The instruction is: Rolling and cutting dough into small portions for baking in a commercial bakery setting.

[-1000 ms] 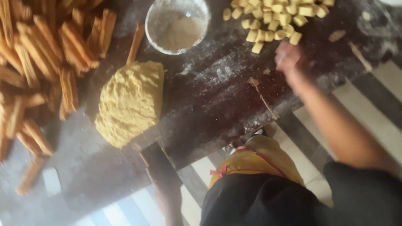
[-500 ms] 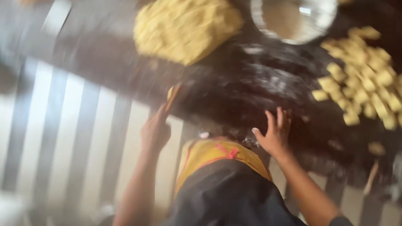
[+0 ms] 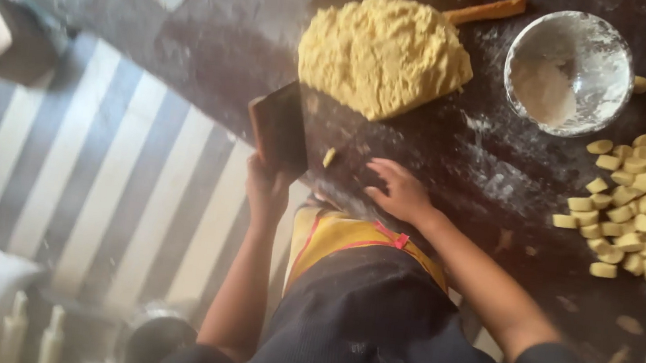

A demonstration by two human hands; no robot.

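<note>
Raised since before, the dough scraper (image 3: pixel 279 127) is gripped by the left hand (image 3: pixel 267 192) beside the dough mound (image 3: pixel 383 52); the right hand (image 3: pixel 398 191) lies spread flat; the steel bowl (image 3: pixel 586 41) holds flour (image 3: pixel 542 91).

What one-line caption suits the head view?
Left hand holds a flat dark scraper beside a dough mound; right hand rests on the floured dark worktop.

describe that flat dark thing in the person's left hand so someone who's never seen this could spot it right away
Find the big yellow dough mound on the dark floured board. Just below its left edge, the left hand holds up a flat dark scraper. It is the only rectangular tool beside the dough.
</note>
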